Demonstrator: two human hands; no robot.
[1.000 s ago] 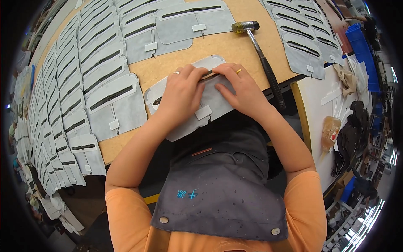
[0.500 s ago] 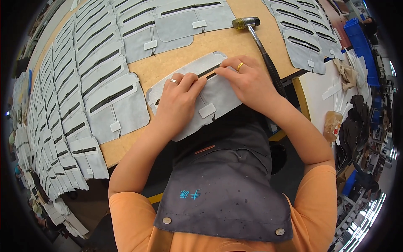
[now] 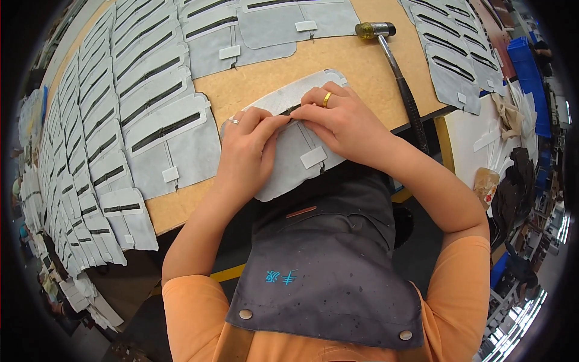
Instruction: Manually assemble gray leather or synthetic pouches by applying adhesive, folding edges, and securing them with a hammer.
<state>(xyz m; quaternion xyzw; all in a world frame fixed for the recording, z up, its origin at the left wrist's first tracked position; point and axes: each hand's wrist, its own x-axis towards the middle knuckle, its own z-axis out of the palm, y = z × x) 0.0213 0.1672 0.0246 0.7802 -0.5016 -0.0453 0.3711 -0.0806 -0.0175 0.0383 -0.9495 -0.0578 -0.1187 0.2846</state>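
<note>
A grey panel [image 3: 286,172] with rounded corners and a long black-edged slot rests on the table's near edge and overhangs it toward my apron. On its lower half is a small white tag [image 3: 313,158] with a thin cord. My left hand [image 3: 248,148] is closed, its thumb and fingers pinching the slot's edge. From the other side my right hand [image 3: 341,123], wearing a gold ring, also pinches the slot's edge, its fingertips almost meeting the left ones. Fingers hide most of the slot. Beyond my right hand, a mallet [image 3: 398,72] with a black grip lies across the table corner.
Overlapping rows of similar grey panels [image 3: 199,163] cover the table [image 3: 241,87] at left and back. More panels [image 3: 449,84] are at the far right. Beside the table, a white surface [image 3: 461,142] holds scraps and an amber container [image 3: 485,184]. A blue bin [image 3: 531,90] stands beyond.
My fingertips have come together along the slot, and the tan gap seen between its edges no longer shows there. The whole view has shifted slightly.
</note>
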